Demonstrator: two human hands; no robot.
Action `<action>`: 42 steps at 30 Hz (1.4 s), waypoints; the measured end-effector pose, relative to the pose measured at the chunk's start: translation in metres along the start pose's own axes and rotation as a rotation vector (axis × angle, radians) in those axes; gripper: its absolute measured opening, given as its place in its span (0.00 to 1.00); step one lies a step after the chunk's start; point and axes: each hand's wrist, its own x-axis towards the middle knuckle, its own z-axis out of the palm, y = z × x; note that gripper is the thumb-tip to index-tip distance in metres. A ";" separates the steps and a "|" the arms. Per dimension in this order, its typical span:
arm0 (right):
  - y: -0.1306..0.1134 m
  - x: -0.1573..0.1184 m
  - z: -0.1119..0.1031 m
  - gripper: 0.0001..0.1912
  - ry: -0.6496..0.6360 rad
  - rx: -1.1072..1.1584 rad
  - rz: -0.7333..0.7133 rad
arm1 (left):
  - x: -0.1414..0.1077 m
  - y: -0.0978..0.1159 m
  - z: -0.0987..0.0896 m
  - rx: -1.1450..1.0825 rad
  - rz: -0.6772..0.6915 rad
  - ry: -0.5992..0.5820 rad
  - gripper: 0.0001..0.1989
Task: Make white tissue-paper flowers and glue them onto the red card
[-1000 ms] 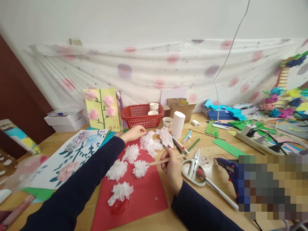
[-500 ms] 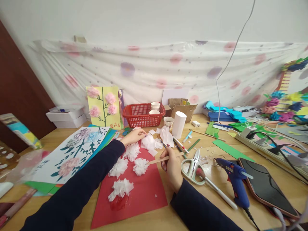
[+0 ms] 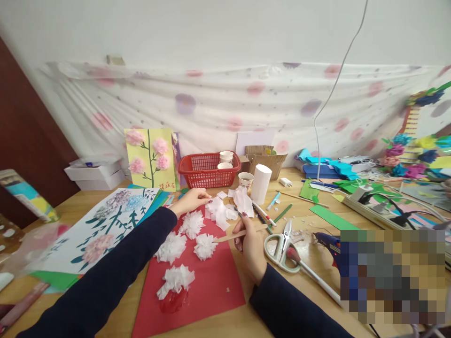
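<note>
My right hand is closed on a wooden craft stick. The stick's left end reaches the edge of a white crumpled-tissue flower on the red sheet. Above the sheet's far edge, my left hand has its fingers drawn together; anything between the fingertips is too small to make out. Near those fingertips lie loose white tissue pieces. More tissue flowers sit on the red sheet, one just below my left hand and another beside a shiny wet patch.
Scissors and a white-handled brush lie right of my right hand. A glue gun is partly covered by a pixelated patch. Behind stand a red basket, a paper cup and a white roll. Flower pictures lie left.
The view has shifted slightly. My left hand has moved a little to the left, its fingers still together. My right hand and the craft stick stay almost in place.
</note>
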 end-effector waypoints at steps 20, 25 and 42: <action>0.002 -0.004 0.003 0.22 -0.006 -0.015 -0.018 | 0.005 -0.006 -0.007 0.353 0.012 0.059 0.10; 0.001 -0.003 0.004 0.22 0.000 -0.034 -0.018 | 0.016 -0.012 -0.004 0.368 -0.031 0.004 0.03; 0.008 0.001 0.003 0.24 -0.023 -0.035 -0.026 | -0.029 -0.012 -0.033 -0.248 -0.037 0.182 0.20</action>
